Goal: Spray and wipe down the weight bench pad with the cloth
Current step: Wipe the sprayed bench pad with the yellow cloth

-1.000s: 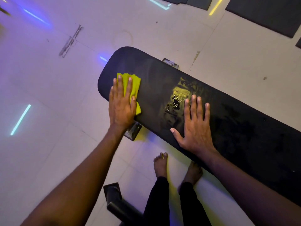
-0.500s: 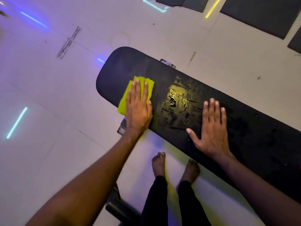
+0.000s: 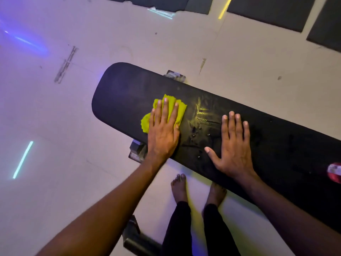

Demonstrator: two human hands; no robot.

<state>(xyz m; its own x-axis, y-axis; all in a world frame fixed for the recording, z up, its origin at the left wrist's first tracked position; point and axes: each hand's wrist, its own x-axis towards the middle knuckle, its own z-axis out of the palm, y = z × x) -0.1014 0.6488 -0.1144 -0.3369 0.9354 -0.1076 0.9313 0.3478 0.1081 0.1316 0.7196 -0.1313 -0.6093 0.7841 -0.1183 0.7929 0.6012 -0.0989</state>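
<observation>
The long black weight bench pad (image 3: pixel 120 93) runs from the upper left down to the lower right. Near its left end lies a crumpled yellow-green cloth (image 3: pixel 180 109). My left hand (image 3: pixel 163 130) lies flat on the cloth and presses it onto the pad, fingers pointing away from me. A wet patch with droplets (image 3: pixel 202 117) glistens just right of the cloth. My right hand (image 3: pixel 234 145) rests flat on the pad beyond that patch, fingers spread, with nothing in it. A red and white object (image 3: pixel 335 172) is cut off at the right edge of the pad; what it is I cannot tell.
My bare feet (image 3: pixel 180 189) stand on the pale tiled floor by the pad's near edge. A metal frame part (image 3: pixel 137 151) shows under the pad. A dark object (image 3: pixel 136 241) lies on the floor beside my left leg. Dark mats (image 3: pixel 267 10) cover the far floor.
My left hand has slid the cloth rightwards along the pad, up to the wet patch. The shiny patch looks smaller. The red and white object has come into view at the right edge.
</observation>
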